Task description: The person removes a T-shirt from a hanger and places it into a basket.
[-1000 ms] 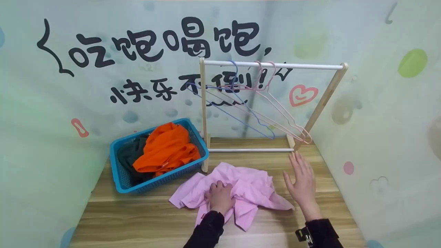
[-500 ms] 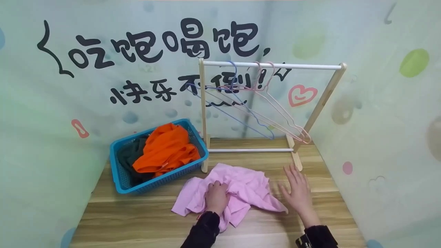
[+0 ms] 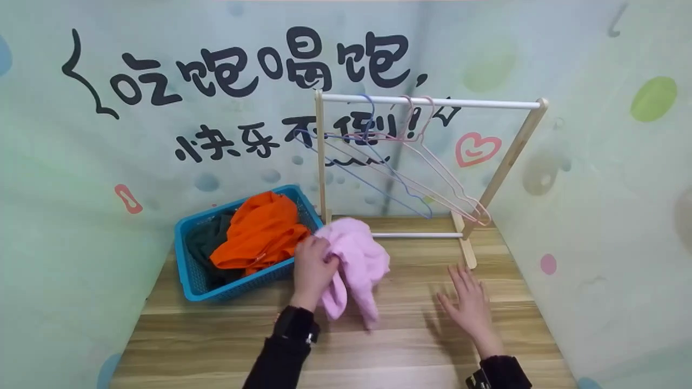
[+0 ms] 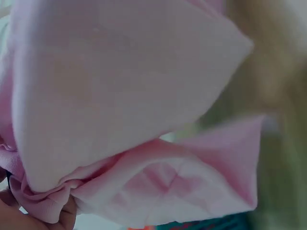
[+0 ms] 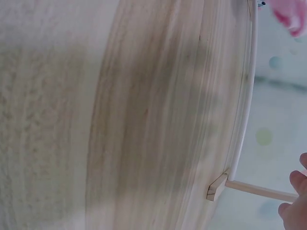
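My left hand (image 3: 312,270) pinches a bunched pink garment (image 3: 361,259) and holds it up in front of the drying rack, beside the basket. Its lower folds hang down over the table. In the left wrist view the pink cloth (image 4: 120,96) fills most of the picture, and the fingers (image 4: 68,213) grip gathered fabric at the lower left. What kind of garment it is cannot be made out. My right hand (image 3: 469,302) holds nothing; its fingers are spread above the table on the right, near the rack's foot (image 3: 465,248).
A blue basket (image 3: 181,259) at the left contains an orange garment (image 3: 265,229) and a dark one (image 3: 203,243). A wooden rack with a white top bar (image 3: 481,104) carries a blue hanger (image 3: 400,183) and pink hangers (image 3: 446,170). Printed cloth walls surround the wooden table (image 3: 411,346).
The pink garment lay spread on the table; my left hand has lifted it up and toward the rack and basket. My right hand has drawn back slightly from the rack's foot.
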A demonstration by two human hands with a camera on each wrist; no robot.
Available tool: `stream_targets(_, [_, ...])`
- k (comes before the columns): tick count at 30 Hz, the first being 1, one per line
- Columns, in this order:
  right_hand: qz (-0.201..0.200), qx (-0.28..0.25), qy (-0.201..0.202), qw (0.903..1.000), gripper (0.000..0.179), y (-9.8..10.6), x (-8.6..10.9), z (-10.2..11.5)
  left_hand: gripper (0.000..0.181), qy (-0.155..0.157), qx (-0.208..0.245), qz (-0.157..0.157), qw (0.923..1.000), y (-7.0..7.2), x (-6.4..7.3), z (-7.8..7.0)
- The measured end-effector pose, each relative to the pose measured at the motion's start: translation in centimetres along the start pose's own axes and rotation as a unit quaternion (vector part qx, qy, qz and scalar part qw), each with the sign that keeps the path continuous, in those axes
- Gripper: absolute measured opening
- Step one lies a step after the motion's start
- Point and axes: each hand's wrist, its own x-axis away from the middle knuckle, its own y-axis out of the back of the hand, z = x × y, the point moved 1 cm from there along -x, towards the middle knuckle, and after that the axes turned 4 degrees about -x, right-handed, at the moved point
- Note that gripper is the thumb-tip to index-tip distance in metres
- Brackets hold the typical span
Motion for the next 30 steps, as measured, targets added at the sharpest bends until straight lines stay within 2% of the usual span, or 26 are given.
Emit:
stream_targets(5, [0.01,0.002,-0.004,0.9999,0.069,0.0,0.2,-0.3,0.016,0.002,0.003,-0.066,0.9978,4.6,-3.2,-0.2])
stream_targets(10, [0.014,0.007,-0.01,0.9998,0.069,0.0,0.4,-0.6,0.017,0.0,-0.018,-0.138,0.9903,8.5,-5.8,0.8])
stream_targets(14, [0.019,0.008,-0.015,0.9997,0.07,0.1,0.5,-0.8,0.018,0.018,-0.04,-0.18,0.9827,10.9,-7.5,2.3])
stream_targets(18, [0.024,0.004,-0.023,0.9994,0.071,0.3,0.6,-1.1,0.015,0.054,-0.074,-0.206,0.9744,12.1,-8.7,4.7])
stream_targets(21, [0.025,-0.001,-0.032,0.9992,0.071,0.4,0.7,-1.3,0.016,0.09,-0.118,-0.199,0.9686,12.0,-8.8,6.9])
stream_targets(24, [0.023,-0.004,-0.038,0.999,0.071,0.5,0.8,-1.5,0.019,0.112,-0.163,-0.169,0.9655,11.3,-8.1,9.1])
stream_targets(27, [0.026,-0.003,-0.043,0.9987,0.071,0.5,0.8,-1.6,0.02,0.108,-0.2,-0.111,0.9674,9.9,-6.6,11.1])
stream_targets(30, [0.038,-0.001,-0.045,0.9982,0.07,0.4,0.6,-1.4,0.021,0.093,-0.219,-0.045,0.9702,8.4,-4.7,12.8])
